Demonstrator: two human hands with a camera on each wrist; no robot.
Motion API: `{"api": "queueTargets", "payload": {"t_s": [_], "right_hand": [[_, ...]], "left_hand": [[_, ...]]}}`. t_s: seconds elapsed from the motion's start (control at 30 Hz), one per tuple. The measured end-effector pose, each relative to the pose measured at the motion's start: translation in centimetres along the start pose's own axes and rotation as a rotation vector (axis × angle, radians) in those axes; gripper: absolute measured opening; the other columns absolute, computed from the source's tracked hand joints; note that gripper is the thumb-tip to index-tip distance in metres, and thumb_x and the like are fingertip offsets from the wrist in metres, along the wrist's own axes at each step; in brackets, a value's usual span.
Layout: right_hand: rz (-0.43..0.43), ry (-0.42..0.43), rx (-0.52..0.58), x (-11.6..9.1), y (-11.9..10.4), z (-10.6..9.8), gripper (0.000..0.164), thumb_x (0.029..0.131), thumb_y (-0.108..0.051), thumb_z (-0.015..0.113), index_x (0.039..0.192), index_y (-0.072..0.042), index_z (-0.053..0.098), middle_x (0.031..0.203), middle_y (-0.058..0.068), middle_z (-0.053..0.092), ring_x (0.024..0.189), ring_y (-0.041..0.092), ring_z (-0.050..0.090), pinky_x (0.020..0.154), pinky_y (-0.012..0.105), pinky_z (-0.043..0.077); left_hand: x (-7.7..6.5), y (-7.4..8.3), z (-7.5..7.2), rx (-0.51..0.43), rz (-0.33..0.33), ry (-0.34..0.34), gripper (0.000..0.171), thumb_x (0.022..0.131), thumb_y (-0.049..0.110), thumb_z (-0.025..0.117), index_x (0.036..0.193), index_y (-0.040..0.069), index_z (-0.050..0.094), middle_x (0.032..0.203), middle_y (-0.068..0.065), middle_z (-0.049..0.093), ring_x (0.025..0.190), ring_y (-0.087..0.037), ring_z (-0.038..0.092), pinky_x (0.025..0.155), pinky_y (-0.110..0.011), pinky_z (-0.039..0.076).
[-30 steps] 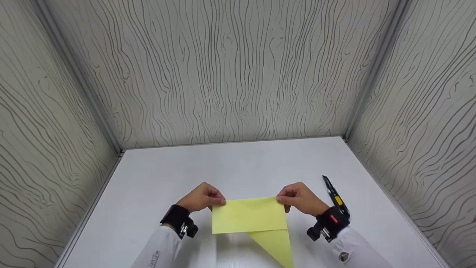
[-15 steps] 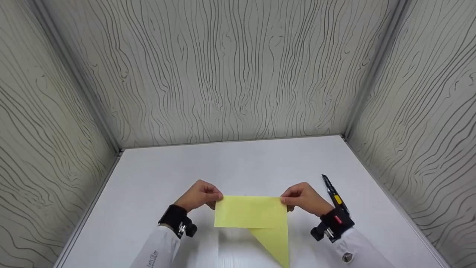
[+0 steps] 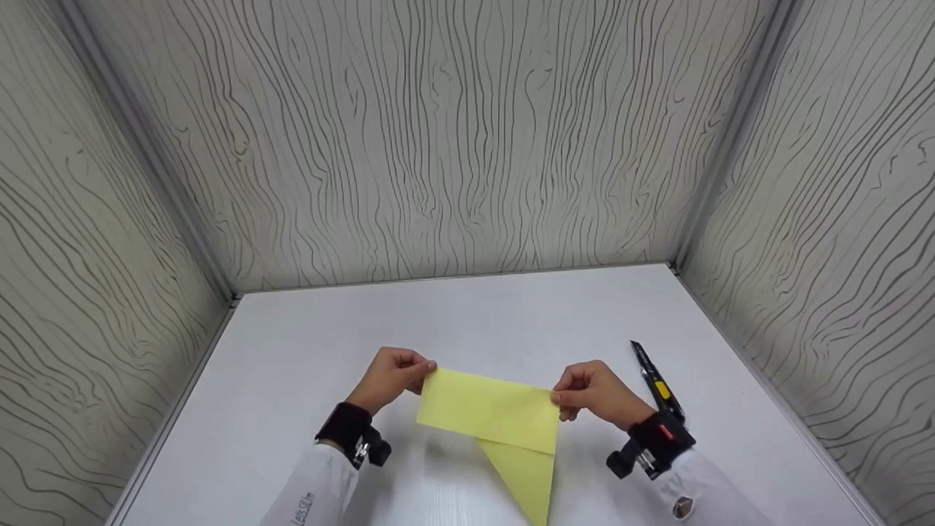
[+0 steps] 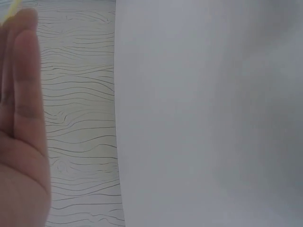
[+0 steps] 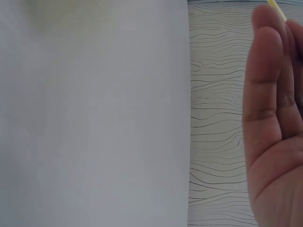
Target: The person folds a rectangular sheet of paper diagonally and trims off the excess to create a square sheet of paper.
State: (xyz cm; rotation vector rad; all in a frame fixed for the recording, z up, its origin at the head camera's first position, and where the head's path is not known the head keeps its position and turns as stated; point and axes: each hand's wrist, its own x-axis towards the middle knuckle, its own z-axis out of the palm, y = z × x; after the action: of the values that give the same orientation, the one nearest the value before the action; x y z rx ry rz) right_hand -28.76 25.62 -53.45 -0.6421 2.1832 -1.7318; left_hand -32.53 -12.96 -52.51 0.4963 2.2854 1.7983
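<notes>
A folded sheet of yellow paper (image 3: 489, 409) is held up over the white table in the head view, its top edge sloping down to the right. Below its rectangular upper part hangs a pointed triangular flap (image 3: 522, 475). My left hand (image 3: 394, 376) pinches the upper left corner between thumb and fingers. At the upper right corner, my right hand (image 3: 595, 394) pinches the paper the same way. Each wrist view shows the side of its own hand, the left (image 4: 23, 118) and the right (image 5: 274, 127), with only a sliver of yellow at the fingertips.
A black utility knife with a yellow slider (image 3: 657, 383) lies on the white table (image 3: 329, 329), just beyond my right wrist. Wood-grain panels (image 3: 453, 146) enclose the table at the back and both sides.
The paper has tilted, its left corner rising and its right side dropping slightly. My left hand has moved up a little with it; the utility knife has stayed put.
</notes>
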Motion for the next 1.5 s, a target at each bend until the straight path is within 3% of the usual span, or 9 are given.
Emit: {"api": "queueTargets", "payload": {"t_s": [0.13, 0.27, 0.37, 0.63, 0.73, 0.93, 1.2, 1.37, 1.5], "right_hand": [[0.065, 0.113, 0.091, 0.1, 0.5, -0.1, 0.028, 0.088, -0.015, 0.073, 0.098, 0.01, 0.064, 0.083, 0.013, 0.07, 0.067, 0.018, 0.069, 0.064, 0.032, 0.059], [0.158, 0.259, 0.145, 0.1, 1.1, 0.1, 0.028, 0.087, -0.015, 0.073, 0.098, 0.008, 0.062, 0.081, 0.01, 0.071, 0.067, 0.018, 0.069, 0.063, 0.03, 0.058], [0.228, 0.358, 0.153, 0.3, 1.6, 0.6, 0.026, 0.087, -0.014, 0.073, 0.098, 0.007, 0.062, 0.081, 0.011, 0.071, 0.067, 0.018, 0.069, 0.063, 0.029, 0.058], [0.358, 0.569, 0.169, 1.1, 2.5, 2.4, 0.018, 0.086, -0.007, 0.072, 0.095, 0.006, 0.061, 0.075, 0.012, 0.069, 0.063, 0.018, 0.068, 0.059, 0.029, 0.057], [0.382, 0.62, 0.169, 1.3, 2.9, 2.9, 0.016, 0.085, -0.005, 0.072, 0.091, 0.005, 0.062, 0.072, 0.012, 0.069, 0.061, 0.019, 0.068, 0.056, 0.028, 0.057], [0.438, 0.645, 0.088, 1.2, 3.5, 3.6, 0.013, 0.084, -0.005, 0.071, 0.086, 0.004, 0.062, 0.068, 0.013, 0.068, 0.058, 0.02, 0.068, 0.052, 0.03, 0.056], [0.473, 0.562, -0.169, 0.9, 4.3, 3.6, 0.013, 0.08, -0.006, 0.07, 0.072, -0.001, 0.062, 0.059, 0.01, 0.064, 0.049, 0.017, 0.062, 0.045, 0.03, 0.052], [0.471, 0.517, -0.253, 0.6, 4.7, 2.9, 0.012, 0.081, -0.007, 0.07, 0.072, -0.002, 0.064, 0.06, 0.009, 0.063, 0.049, 0.017, 0.06, 0.045, 0.029, 0.051], [0.467, 0.543, -0.393, 0.4, 4.7, 1.6, 0.012, 0.083, -0.014, 0.071, 0.078, -0.005, 0.065, 0.063, 0.006, 0.062, 0.054, 0.016, 0.057, 0.049, 0.027, 0.047]], "left_hand": [[0.3, 0.1, 0.8, 0.073, 0.021, 0.108, 0.036, 0.097, 0.029, 0.062, 0.118, 0.0, 0.066, 0.107, -0.014, 0.07, 0.091, -0.025, 0.07, 0.08, -0.039, 0.058], [0.2, -0.1, 2.1, 0.286, 0.04, 0.236, 0.042, 0.097, 0.024, 0.061, 0.134, 0.004, 0.055, 0.128, -0.015, 0.06, 0.112, -0.03, 0.062, 0.091, -0.042, 0.053], [0.1, -0.4, 3.6, 0.461, 0.08, 0.266, 0.043, 0.095, 0.021, 0.064, 0.133, 0.005, 0.055, 0.133, -0.013, 0.056, 0.119, -0.031, 0.057, 0.097, -0.043, 0.05], [-1.1, -0.7, 9.4, 0.872, 0.325, 0.07, 0.019, 0.091, 0.026, 0.069, 0.101, 0.011, 0.074, 0.101, 0.0, 0.07, 0.094, -0.016, 0.066, 0.082, -0.032, 0.055], [-1.6, -1.1, 11.6, 0.967, 0.325, -0.018, 0.026, 0.089, 0.036, 0.07, 0.1, 0.013, 0.076, 0.099, 0.001, 0.071, 0.09, -0.013, 0.066, 0.079, -0.03, 0.055], [-2.7, -1.8, 15.2, 1.167, 0.247, -0.193, 0.038, 0.083, 0.05, 0.072, 0.101, 0.017, 0.07, 0.118, -0.004, 0.065, 0.108, -0.018, 0.062, 0.085, -0.033, 0.055], [-3.1, -2.9, 15.8, 1.178, 0.286, -0.293, 0.014, 0.086, 0.031, 0.071, 0.078, 0.021, 0.067, 0.075, 0.008, 0.049, 0.067, -0.008, 0.044, 0.057, -0.024, 0.04], [-3.1, -3.3, 15.7, 1.165, 0.304, -0.281, 0.018, 0.087, 0.03, 0.069, 0.073, 0.021, 0.065, 0.074, 0.008, 0.047, 0.065, -0.008, 0.041, 0.055, -0.024, 0.038], [-3.3, -3.7, 15.7, 1.166, 0.338, -0.262, 0.016, 0.089, 0.03, 0.068, 0.078, 0.02, 0.066, 0.078, 0.008, 0.049, 0.069, -0.007, 0.043, 0.057, -0.023, 0.039]]}}
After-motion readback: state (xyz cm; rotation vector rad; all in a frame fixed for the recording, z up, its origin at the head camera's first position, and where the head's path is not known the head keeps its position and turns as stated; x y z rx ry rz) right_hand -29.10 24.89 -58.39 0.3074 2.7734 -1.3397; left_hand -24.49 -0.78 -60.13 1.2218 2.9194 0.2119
